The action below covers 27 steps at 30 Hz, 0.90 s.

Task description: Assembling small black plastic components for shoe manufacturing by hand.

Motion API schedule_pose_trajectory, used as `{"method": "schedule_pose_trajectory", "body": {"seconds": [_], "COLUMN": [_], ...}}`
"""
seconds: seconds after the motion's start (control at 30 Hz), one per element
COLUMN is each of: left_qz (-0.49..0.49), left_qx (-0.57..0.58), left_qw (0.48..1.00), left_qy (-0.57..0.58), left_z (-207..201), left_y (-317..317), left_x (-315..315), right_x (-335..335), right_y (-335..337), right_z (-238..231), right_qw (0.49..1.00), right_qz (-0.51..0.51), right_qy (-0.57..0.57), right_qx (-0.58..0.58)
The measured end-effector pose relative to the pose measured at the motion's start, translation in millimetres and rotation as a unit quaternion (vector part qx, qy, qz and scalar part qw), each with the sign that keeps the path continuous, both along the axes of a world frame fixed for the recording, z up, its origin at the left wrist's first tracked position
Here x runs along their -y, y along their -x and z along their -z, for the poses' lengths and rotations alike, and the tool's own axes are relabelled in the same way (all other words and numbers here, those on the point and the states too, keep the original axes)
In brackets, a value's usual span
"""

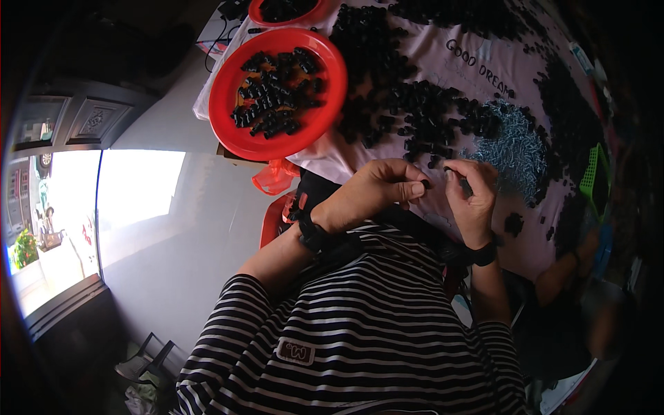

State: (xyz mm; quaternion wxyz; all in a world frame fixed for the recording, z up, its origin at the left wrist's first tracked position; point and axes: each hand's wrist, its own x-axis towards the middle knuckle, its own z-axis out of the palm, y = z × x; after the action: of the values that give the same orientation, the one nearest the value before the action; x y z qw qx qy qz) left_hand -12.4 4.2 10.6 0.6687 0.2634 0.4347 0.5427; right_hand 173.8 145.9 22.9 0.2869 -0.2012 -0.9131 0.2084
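Observation:
My left hand (373, 190) is closed in a pinch, with a small black plastic piece (425, 185) between thumb and fingertips. Just to its right, my right hand (476, 200) is also pinched, holding a tiny dark piece (447, 170) too small to make out. The two hands are apart, over the near edge of a pale pink cloth (436, 59). Beyond them lie loose black plastic pieces (422, 104). A heap of small blue-grey screw-like parts (515, 149) sits to the right. On the left, a red plate (220, 104) bears several black ribbed pieces (266, 97).
Another red dish (294, 21) of black parts stands at the far left. More black pieces (564, 104) and a green basket (593, 180) line the right side, near another person's arm (564, 277). A red plastic bag (277, 176) hangs below the plate.

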Motion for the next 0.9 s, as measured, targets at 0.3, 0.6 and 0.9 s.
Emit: {"method": "schedule_pose_trajectory", "body": {"seconds": [0.3,0.6,0.9], "left_qz": [-0.022,-0.072,-0.067], "left_qx": [0.094,-0.008,-0.060], "left_qw": [0.994,0.995,0.993], "left_qy": [-0.043,-0.061,-0.072], "left_z": [-6,-2,-6], "left_y": [-6,-12,-12], "left_x": [-7,-6,-6], "right_x": [22,28,34], "right_y": [0,8,12], "right_z": [-37,-41,-34], "right_qw": [0.942,0.995,0.993], "right_qz": [0.038,0.035,0.033], "right_qy": [0.319,0.082,0.108], "right_qx": [-0.092,-0.035,-0.044]}}
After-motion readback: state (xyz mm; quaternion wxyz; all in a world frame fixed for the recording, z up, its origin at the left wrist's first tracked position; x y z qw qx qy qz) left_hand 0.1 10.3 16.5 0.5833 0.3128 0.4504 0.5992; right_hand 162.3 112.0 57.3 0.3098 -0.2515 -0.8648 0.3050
